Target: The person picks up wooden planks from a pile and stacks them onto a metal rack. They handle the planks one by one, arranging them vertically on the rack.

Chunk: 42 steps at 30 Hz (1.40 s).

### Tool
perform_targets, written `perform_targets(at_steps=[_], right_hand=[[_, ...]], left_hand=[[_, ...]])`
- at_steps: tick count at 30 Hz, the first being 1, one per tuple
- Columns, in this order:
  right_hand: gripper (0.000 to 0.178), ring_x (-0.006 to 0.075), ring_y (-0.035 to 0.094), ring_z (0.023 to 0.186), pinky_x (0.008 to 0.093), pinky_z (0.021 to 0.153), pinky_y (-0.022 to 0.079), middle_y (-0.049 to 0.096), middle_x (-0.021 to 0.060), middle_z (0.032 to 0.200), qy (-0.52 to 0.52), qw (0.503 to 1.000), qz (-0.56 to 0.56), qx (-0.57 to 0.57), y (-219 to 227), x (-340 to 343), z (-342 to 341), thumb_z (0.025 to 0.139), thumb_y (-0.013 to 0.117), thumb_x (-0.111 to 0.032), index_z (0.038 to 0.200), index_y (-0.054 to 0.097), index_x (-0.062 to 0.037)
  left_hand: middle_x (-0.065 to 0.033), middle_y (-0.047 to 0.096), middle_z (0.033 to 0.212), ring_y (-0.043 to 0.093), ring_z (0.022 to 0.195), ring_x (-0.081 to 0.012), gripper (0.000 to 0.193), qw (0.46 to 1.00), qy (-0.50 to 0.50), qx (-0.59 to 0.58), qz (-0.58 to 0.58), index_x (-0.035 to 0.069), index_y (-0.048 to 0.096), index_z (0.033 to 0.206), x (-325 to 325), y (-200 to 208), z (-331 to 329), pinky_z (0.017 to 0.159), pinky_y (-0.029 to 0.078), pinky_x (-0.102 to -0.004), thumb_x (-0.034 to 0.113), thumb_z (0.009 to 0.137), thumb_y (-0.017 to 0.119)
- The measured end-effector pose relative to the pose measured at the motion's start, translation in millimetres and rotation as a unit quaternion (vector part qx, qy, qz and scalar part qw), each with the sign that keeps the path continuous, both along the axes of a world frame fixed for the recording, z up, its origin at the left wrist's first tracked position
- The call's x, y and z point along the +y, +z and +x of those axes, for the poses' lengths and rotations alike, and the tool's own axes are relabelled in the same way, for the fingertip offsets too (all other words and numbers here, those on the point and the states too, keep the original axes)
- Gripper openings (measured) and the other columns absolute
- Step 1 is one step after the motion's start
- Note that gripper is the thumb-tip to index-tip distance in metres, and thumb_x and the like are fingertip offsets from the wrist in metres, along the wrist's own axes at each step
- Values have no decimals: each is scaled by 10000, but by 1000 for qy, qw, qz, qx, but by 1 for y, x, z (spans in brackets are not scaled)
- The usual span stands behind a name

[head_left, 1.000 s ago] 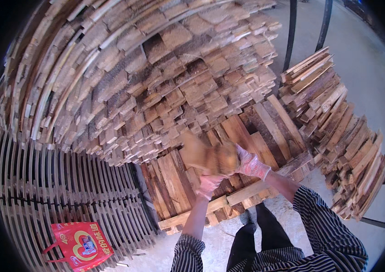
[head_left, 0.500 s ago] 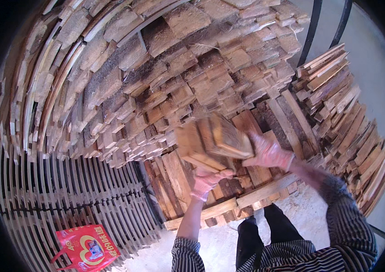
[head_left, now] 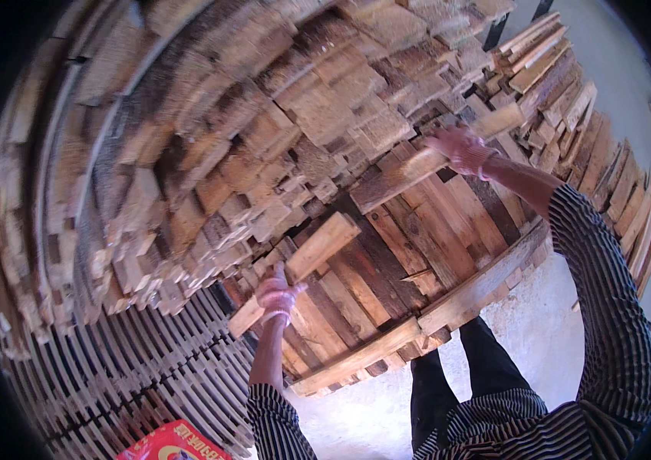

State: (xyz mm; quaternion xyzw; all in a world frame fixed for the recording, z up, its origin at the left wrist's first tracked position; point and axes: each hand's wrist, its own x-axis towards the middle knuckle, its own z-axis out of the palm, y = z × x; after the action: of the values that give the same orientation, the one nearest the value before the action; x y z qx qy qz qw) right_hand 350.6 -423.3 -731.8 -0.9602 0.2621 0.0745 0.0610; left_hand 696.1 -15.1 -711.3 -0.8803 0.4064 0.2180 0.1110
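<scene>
Pale concrete floor underfoot, dusty, between the person's dark trouser legs and the timber. Lower left corner: a red bag with bright print, partly cut off by the frame edge, resting on a low bed of thin grey slats laid in close rows. Straight ahead, a wooden pallet with a long front rail carries a flat layer of brown boards, set side by side and running away from the person. Above and behind that layer rises a tall stack of short cut planks, ends facing out, uneven, filling most of the view and blocking anything beyond it. To the right, a second stack of longer boards leans along the wall side, with dark metal bars showing at the top edge. Both forearms in striped sleeves. Left hand, gloved in pink, closed around the lower part of a short light plank, which tilts up to the right just in front of the big stack's lower face. Right hand, also gloved, raised higher and farther out, fingers wrapped over a longer plank lying aslant across the top of the flat layer, touching the stack edge. The two planks are well apart, one per hand.
</scene>
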Motion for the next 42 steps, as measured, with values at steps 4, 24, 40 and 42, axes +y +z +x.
perform_targets(at_steps=[4, 24, 40, 42], right_hand=[[370, 326, 619, 1105, 623, 1028, 358, 636, 79, 1113, -31, 988, -114, -102, -55, -8, 8, 865, 570, -84, 1200, 633, -227], [604, 432, 381, 1405, 661, 1133, 285, 331, 264, 1527, -188, 960, -29, -204, -23, 127, -16, 898, 612, -275, 1464, 407, -226], [879, 422, 395, 1389, 505, 1100, 387, 323, 235, 1556, -813, 512, -28, -275, 27, 108, -608, 852, 737, -396, 1534, 259, -114], [925, 421, 364, 1412, 505, 1134, 347, 329, 236, 1556, -824, 498, -58, -264, 21, 71, -654, 825, 753, -439, 1532, 257, -107]], left_hand=[[-180, 663, 1132, 639, 1043, -381, 906, 993, -88, -54, 49, 116, 472, 1379, -59, -55, 19, 864, 511, -480, 568, 684, 837], [-153, 550, 1434, 558, 1257, -359, 1086, 988, -22, -128, 87, 109, 316, 1557, -58, -58, -9, 1051, 457, -416, 430, 686, 881], [-162, 422, 1525, 419, 1386, -280, 786, 802, 41, 531, -271, 23, 330, 1508, -208, -29, -533, 1148, 373, -391, 111, 866, 774], [-181, 519, 1449, 479, 1346, -285, 727, 789, -26, 564, -241, 11, 447, 1429, -278, -13, -643, 1154, 347, -421, 277, 854, 804]])
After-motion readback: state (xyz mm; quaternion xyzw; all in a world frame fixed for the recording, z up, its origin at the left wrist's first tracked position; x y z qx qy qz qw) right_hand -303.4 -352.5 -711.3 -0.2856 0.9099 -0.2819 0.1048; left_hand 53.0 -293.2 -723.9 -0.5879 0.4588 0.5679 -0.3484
